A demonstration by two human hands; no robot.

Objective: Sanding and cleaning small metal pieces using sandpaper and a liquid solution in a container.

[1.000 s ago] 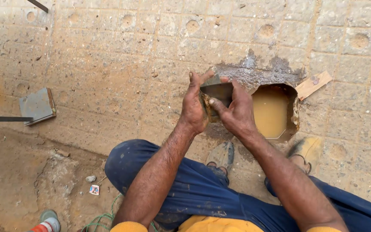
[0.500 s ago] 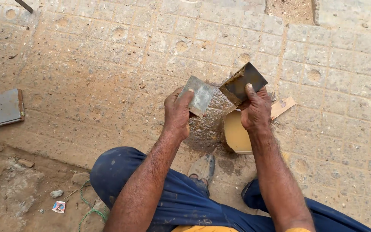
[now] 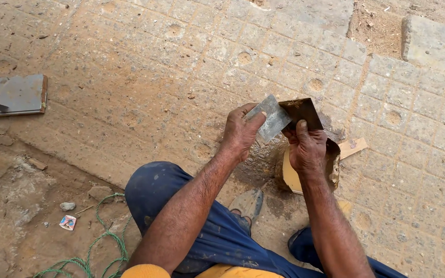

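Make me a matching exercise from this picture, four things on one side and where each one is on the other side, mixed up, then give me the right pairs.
Things:
1. grey metal plate
2. dark metal plate
3. flat square slab
4. green rope

Places:
A. on the dirt at the lower left
B. in the right hand
C. on the paving at the far left
D. in the left hand

Pairs: 1-D, 2-B, 3-C, 4-A
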